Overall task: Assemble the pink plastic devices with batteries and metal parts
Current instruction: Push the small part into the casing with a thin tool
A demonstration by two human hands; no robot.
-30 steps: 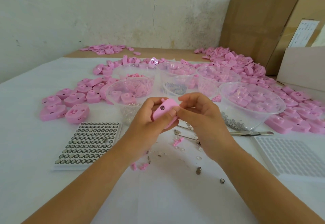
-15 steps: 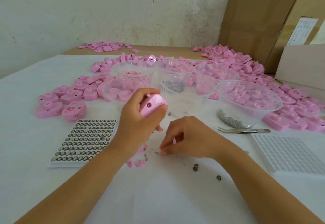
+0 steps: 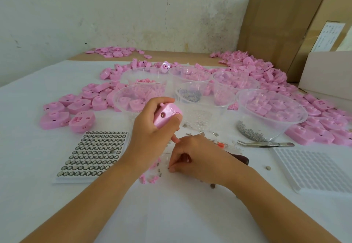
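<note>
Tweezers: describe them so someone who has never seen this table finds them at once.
Start at the cardboard box on the right, then drop to the nearest clear bowl, with grey metal bits inside. The tweezers lie flat between it and the empty white grid tray. They are the only long shiny metal tool among pink shells.

The battery tray [image 3: 95, 153] is lying left on the table [image 3: 171, 214], tweezers [image 3: 266, 144] right, bowls [image 3: 285, 128] sitting behind.

Pink device [image 3: 167, 116], silver batteries [image 3: 95, 153] in rows, white table [image 3: 28, 109], brown cardboard box [image 3: 282, 33], clear bowls [image 3: 272, 109]
</note>
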